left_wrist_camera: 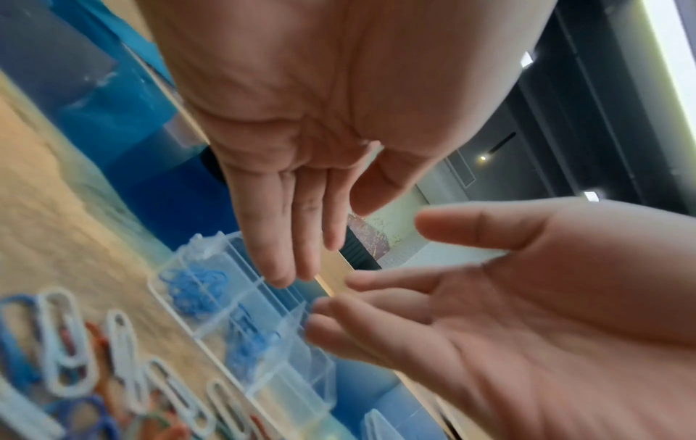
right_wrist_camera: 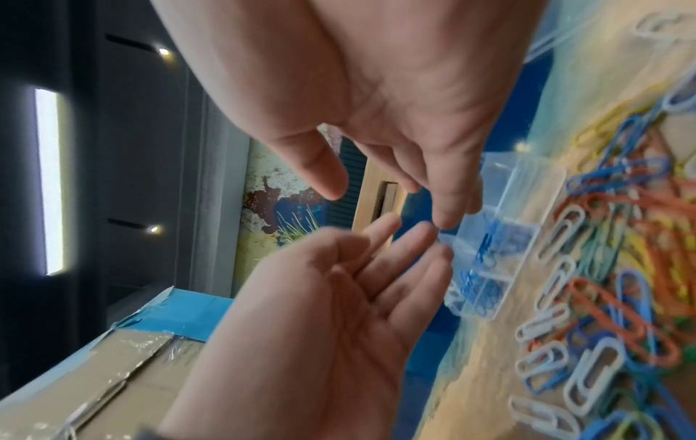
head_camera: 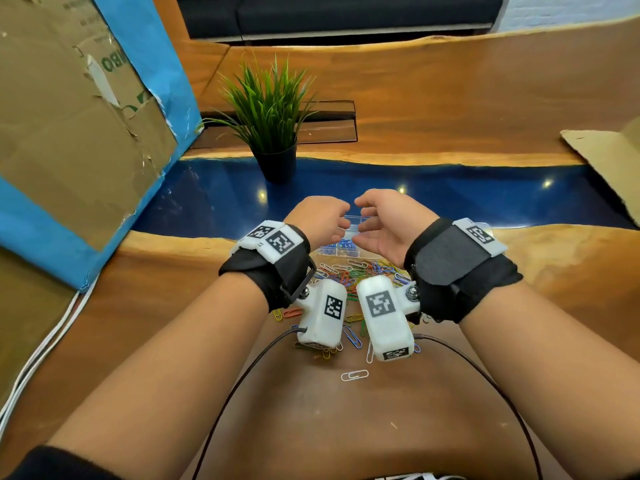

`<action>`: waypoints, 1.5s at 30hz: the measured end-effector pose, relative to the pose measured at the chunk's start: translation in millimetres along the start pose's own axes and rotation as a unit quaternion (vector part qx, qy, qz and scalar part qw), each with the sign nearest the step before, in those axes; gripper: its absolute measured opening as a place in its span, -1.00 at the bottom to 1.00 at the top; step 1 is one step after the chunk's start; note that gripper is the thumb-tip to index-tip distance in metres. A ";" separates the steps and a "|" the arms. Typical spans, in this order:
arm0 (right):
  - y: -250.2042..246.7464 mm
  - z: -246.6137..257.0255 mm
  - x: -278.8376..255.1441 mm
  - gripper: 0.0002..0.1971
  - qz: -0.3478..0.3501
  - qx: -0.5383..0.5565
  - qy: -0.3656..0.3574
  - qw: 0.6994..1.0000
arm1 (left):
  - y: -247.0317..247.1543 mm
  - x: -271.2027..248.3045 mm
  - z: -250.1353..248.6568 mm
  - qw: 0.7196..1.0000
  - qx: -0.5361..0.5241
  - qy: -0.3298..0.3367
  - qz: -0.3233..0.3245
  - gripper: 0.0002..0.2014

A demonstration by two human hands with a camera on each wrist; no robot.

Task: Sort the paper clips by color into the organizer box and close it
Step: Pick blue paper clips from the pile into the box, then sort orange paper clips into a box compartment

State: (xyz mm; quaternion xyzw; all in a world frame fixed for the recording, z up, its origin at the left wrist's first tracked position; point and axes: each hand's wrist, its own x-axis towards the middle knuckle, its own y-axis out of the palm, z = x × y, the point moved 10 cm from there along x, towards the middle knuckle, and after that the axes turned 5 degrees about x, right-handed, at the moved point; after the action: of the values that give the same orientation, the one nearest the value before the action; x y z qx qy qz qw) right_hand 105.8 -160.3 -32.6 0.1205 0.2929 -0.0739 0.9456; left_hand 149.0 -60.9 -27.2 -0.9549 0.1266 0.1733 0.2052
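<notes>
A clear organizer box [head_camera: 349,233] stands on the table just beyond a mixed pile of coloured paper clips [head_camera: 360,271]. Blue clips [left_wrist_camera: 192,285] lie in two of its compartments. My left hand [head_camera: 341,221] and right hand [head_camera: 363,220] hover over the box, palms facing each other and fingertips close together. The left wrist view shows the left hand's fingers [left_wrist_camera: 278,262] straight above the box [left_wrist_camera: 241,321], holding nothing. My right hand [right_wrist_camera: 388,205] is also empty in the right wrist view, above the box [right_wrist_camera: 519,208]. One white clip [head_camera: 354,375] lies alone nearer me.
A potted plant [head_camera: 273,140] stands behind the box. A large cardboard box with blue tape [head_camera: 69,133] fills the left side, with white cables [head_camera: 41,344] below it. A cardboard sheet [head_camera: 606,157] lies at the far right.
</notes>
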 end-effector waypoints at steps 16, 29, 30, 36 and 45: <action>-36.7 8.5 -19.9 -0.82 -0.051 -0.286 -0.122 0.949 | 1.9 -35.8 -11.8 0.887 0.414 0.205 -0.014 -0.69; -29.6 -13.6 -17.4 -0.89 -0.047 -0.628 -0.128 0.767 | 41.0 -40.6 10.0 0.825 0.532 0.183 0.057 -0.93; -24.3 -13.4 -18.7 -0.92 -0.039 -0.629 -0.137 0.764 | 41.7 -40.5 9.9 0.821 0.538 0.183 0.056 -0.94; 8.5 -24.0 -17.7 -0.80 0.027 -0.677 -0.176 0.714 | 30.2 -36.5 9.7 0.829 0.536 0.159 0.011 -0.82; -14.4 -20.2 -13.6 -0.96 0.017 -0.562 -0.152 0.813 | 31.4 -32.1 14.2 0.841 0.523 0.138 0.012 -0.87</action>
State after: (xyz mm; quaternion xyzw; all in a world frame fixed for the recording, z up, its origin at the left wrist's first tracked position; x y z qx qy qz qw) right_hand 80.9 -167.6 -43.7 -0.4398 0.1341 0.1024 0.8821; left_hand 106.1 -77.0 -38.0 -0.7178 0.2365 -0.0499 0.6529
